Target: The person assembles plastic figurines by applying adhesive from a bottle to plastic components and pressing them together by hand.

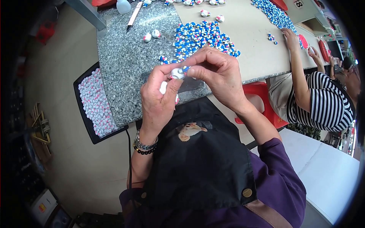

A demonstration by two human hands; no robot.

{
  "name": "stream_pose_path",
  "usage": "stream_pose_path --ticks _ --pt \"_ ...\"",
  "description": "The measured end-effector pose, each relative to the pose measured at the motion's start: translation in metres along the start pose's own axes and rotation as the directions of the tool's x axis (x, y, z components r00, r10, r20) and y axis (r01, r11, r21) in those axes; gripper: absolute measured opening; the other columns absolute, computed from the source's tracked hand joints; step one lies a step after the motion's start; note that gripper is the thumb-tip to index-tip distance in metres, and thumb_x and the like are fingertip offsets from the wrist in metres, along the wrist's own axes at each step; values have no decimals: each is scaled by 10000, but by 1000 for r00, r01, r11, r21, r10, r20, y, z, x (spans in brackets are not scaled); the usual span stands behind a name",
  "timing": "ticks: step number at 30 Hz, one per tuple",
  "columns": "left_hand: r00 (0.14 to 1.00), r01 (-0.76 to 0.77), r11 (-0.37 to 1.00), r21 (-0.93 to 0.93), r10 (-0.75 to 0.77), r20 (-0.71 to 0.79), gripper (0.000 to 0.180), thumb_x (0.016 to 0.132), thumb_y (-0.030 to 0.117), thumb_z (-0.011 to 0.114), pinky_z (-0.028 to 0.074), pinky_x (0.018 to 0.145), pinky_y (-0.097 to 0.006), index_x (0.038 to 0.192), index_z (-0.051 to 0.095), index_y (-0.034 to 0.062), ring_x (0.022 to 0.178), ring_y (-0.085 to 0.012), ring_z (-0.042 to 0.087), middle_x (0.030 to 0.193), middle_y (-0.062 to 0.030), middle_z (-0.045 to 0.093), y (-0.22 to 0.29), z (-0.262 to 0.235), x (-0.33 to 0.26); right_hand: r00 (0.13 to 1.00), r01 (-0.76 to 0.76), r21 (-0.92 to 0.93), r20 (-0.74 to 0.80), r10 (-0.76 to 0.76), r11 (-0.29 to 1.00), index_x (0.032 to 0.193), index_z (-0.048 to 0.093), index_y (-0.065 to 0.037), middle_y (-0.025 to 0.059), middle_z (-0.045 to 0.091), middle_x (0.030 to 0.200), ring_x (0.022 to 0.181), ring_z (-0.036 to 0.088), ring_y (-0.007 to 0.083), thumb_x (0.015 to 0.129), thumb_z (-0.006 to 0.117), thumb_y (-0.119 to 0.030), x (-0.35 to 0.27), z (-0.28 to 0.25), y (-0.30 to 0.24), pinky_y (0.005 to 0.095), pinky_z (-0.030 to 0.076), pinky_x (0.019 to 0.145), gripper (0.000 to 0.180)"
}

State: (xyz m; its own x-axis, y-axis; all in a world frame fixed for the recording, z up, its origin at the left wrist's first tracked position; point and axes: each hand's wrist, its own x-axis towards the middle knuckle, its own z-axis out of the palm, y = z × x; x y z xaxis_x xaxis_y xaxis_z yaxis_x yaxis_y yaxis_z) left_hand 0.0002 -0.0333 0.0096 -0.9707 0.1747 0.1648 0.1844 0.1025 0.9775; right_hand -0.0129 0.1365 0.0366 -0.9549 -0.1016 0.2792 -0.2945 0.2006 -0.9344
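Above the table's near edge, my left hand (155,97) pinches a small round white piece (177,73) with grey and pink marks between thumb and fingers. A second white piece (163,87) sits in the curl of the same hand. My right hand (224,74) meets it there, its thumb and forefinger closed on a small blue-and-white piece (186,69) that touches the white one. Just beyond my fingers spreads a heap of small blue-and-white pieces (201,38) with pink and yellow spots. Two loose white pieces (152,35) lie on the speckled grey tabletop (121,76).
At my left, a black tray (88,127) holds many white-and-pink pieces. A pen-like tool (134,16) and a translucent bottle (123,6) are at the back left. On the right, a co-worker's hand (292,39) reaches near another blue heap (273,15), above a red stool (266,104).
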Motion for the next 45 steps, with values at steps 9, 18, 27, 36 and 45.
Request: stream_pose_path --ticks 9,18,27,36,45 --pt "957 -291 896 337 279 85 206 828 -2 630 504 593 -358 1030 596 24 713 -290 660 840 -137 654 12 -4 9 985 164 -234 89 -147 958 801 678 5 63 610 734 700 587 167 680 743 21 0 -4 -2 274 464 624 138" --pt "920 -388 809 441 370 131 242 833 10 639 515 634 -344 1072 598 5 757 -276 672 923 -154 670 7 2 31 974 220 -244 -6 -228 945 776 671 8 53 569 681 665 554 143 687 736 29 16 -7 10 250 437 590 112" --pt "964 267 853 -448 -237 123 477 888 146 656 435 417 -203 1290 451 -7 641 -134 595 914 -97 644 3 -1 63 918 -374 519 91 385 768 960 663 23 51 646 788 612 548 88 865 645 -64 81 -47 42 231 464 583 130" --pt "828 462 -88 -882 -315 465 252 851 46 539 415 411 -198 1086 535 -45 925 -254 505 1106 -237 527 -6 -17 44 991 -27 -799 -100 -88 601 947 717 -77 96 687 739 686 667 199 777 708 -185 153 -71 118 338 516 646 202" --pt "862 433 -165 -886 -210 461 282 974 178 511 412 370 -162 1121 535 -61 800 -185 515 1126 -272 523 -19 -29 26 985 34 -599 155 74 800 818 624 0 87 615 709 658 612 185 726 753 -90 19 -98 52 303 482 609 182"
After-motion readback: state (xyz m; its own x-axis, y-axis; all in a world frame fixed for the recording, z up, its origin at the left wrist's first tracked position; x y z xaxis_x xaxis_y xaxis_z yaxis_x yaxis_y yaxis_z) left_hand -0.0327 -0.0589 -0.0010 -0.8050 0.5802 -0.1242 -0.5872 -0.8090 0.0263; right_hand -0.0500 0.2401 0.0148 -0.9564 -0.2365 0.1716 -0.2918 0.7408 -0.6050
